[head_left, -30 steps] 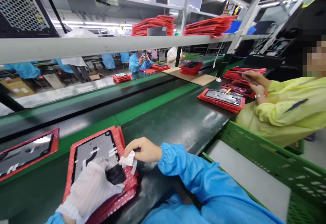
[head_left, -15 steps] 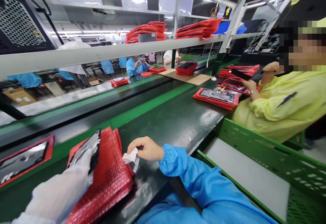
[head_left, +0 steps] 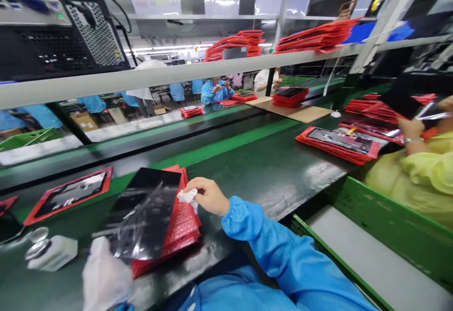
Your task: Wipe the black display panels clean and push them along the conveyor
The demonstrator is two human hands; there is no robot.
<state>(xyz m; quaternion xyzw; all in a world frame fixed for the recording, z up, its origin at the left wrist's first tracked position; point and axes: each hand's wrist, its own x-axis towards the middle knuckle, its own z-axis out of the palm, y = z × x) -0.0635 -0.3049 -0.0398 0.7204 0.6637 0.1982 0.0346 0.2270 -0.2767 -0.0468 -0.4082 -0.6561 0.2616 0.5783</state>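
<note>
My left hand (head_left: 105,278), in a white glove, is blurred at the lower edge of a glossy black panel (head_left: 141,212) and grips it. Clear film seems to cover the panel. The panel leans over a stack of red bubble-wrap pouches (head_left: 187,223), hiding most of it. My right hand (head_left: 208,197), bare, with a blue sleeve, pinches a white wipe (head_left: 187,196) against the panel's right edge.
A dark green conveyor belt (head_left: 269,169) runs beneath my hands. On it are a panel on a red pouch (head_left: 69,195) and a small pump dispenser bottle (head_left: 51,253) to my left. A co-worker in a yellow-green smock (head_left: 421,179) handles panels at right, beside a green crate (head_left: 385,226).
The black panel has swung from edge-up to leaning over the pouches, glossy face showing. My head has turned left, bringing the dispenser bottle into view. My right hand still pinches the wipe.
</note>
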